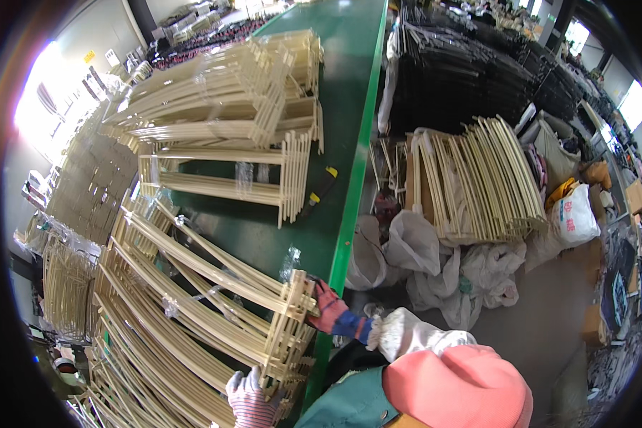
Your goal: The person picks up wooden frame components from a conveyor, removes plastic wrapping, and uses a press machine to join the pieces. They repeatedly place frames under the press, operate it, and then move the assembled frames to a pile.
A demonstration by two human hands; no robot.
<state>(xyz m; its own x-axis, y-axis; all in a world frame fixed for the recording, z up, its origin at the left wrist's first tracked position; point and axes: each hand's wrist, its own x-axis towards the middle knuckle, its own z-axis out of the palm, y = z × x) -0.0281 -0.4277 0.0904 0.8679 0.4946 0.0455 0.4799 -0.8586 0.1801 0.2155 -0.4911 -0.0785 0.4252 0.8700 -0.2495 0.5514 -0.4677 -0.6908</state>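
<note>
A bundled stack of pale cream slatted frames (207,296) lies along the left side of the green table, with bits of clear plastic wrap on it. At its right end is a cluster of short upright pieces (289,321). My right hand (329,308), in a red and blue glove, is closed around the upper corner of that end. Lower down, my left hand (251,401), in a striped pale glove, rests against the frames' near corner. Its fingers look spread, and part of it is cut off by the lower edge.
More cream frames (221,128) are piled farther up the green table (353,50). A yellow and black tool (324,187) lies beside them. Across the table's raised edge stand black frames (464,82), light rods (481,182) and white plastic bags (414,239). More frames (68,289) stand at left.
</note>
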